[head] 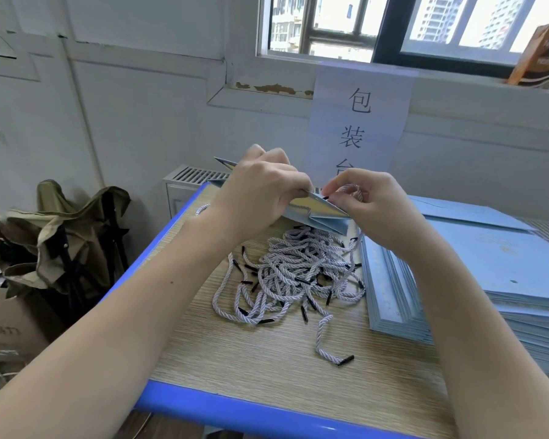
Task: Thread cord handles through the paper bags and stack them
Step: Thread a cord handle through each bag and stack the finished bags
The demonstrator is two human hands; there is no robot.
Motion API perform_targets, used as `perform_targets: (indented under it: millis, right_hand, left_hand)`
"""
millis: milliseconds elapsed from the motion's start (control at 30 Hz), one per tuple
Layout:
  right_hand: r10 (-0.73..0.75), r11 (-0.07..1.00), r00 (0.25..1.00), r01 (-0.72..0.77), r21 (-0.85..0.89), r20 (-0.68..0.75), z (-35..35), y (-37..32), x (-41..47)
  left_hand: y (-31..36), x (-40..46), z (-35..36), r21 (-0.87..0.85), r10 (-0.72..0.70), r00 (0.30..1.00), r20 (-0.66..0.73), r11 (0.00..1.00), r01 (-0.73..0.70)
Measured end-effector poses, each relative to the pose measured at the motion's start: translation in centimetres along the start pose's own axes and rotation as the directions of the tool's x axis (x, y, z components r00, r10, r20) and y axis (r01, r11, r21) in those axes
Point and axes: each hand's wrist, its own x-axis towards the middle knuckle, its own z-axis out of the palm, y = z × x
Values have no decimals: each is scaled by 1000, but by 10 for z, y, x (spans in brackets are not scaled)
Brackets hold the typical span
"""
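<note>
While the left hand (263, 188) grips the upper edge of a flat light-blue paper bag (317, 213) with curled fingers, the right hand (365, 204) pinches a pale twisted cord (351, 188) just beside the bag's near corner. The bag is held in the air above the table, tilted, with its yellowish inside showing between the two hands. If the cord's black tip is already in a hole of the bag, I cannot tell, because the fingers cover this place.

Below the hands lies a loose pile of cords (298, 274) with black tips, and one cord from it reaches toward the near edge of the table. Just beside the pile, on the right, stands a stack of flat blue bags (488, 280); its right part is cut off by the picture edge.

The table (251, 359) has a light wood-grain top and a blue rim. Behind it the wall is white, with a paper sign (360, 122) carrying Chinese characters, whose lowest character is partly hidden by the hands. Above is a window (409, 23) with tall buildings outside. On the left of the table stands a folded olive chair (73, 236), and near it a cardboard box (7, 324), only partly in view.
</note>
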Motion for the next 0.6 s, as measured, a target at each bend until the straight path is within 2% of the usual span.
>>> perform_targets:
  millis: [100, 167, 267, 333, 433, 600]
  right_hand:
    - [-1, 1000, 1000, 2, -19, 9, 2, 0, 0]
    - [-3, 1000, 1000, 3, -14, 2, 2, 1, 1]
    - [-16, 1000, 1000, 16, -2, -21, 2, 0, 1]
    - [-32, 999, 999, 32, -13, -35, 2, -1, 0]
    - [-41, 999, 998, 40, -23, -51, 4, -3, 0]
    - [-43, 998, 998, 41, -37, -46, 6, -4, -2]
  left_hand:
    - [-3, 0, 2, 135, 26, 994, -102, 991, -12]
    - [-2, 0, 3, 144, 11, 989, -149, 989, 11]
    - [3, 0, 3, 59, -68, 983, -169, 995, 79]
    - [2, -1, 5, -20, -97, 989, -109, 995, 95]
    - [0, -1, 8, -93, -81, 996, -32, 993, 77]
    - [2, -2, 9, -162, -64, 995, -71, 986, 51]
